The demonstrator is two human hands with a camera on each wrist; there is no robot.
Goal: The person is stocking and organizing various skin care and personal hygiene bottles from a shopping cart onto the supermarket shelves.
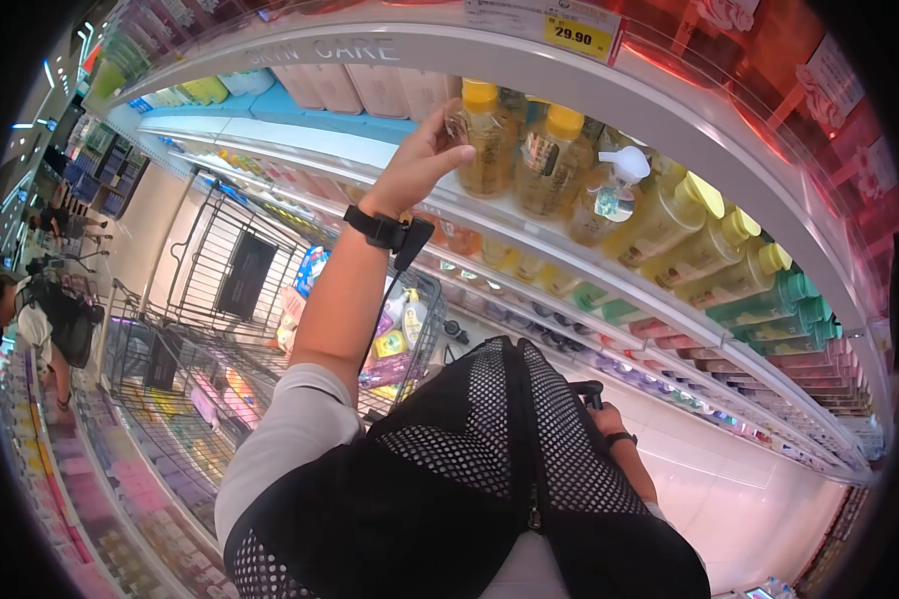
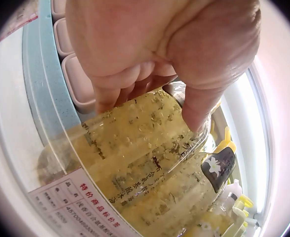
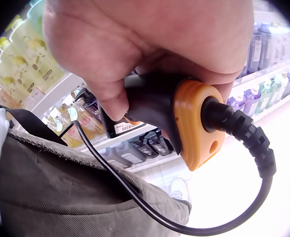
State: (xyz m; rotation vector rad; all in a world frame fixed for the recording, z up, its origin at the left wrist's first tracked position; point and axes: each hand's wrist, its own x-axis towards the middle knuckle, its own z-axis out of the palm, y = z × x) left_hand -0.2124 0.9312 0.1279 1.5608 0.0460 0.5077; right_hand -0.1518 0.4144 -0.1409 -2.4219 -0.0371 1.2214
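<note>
My left hand (image 1: 418,168) reaches to the shelf and grips a shower gel bottle (image 1: 484,155) with a yellow cap. In the left wrist view, the fingers lie along one side of the bottle (image 2: 130,131) and the thumb presses the other. Flecks float in its clear yellow gel. The bottle stands behind the shelf's clear front strip and a red-printed price label (image 2: 83,205). Down by my side, my right hand (image 3: 150,37) holds a black and orange barcode scanner (image 3: 196,126), its cable (image 3: 241,131) running from the handle end.
A similar bottle (image 1: 551,160) stands right beside the gripped one, with a white-topped pump bottle (image 1: 614,190) farther right. Pink boxes (image 1: 380,90) sit to the left. A wire shopping cart (image 1: 220,290) holding goods is at my left. Another person (image 1: 45,319) is in the aisle.
</note>
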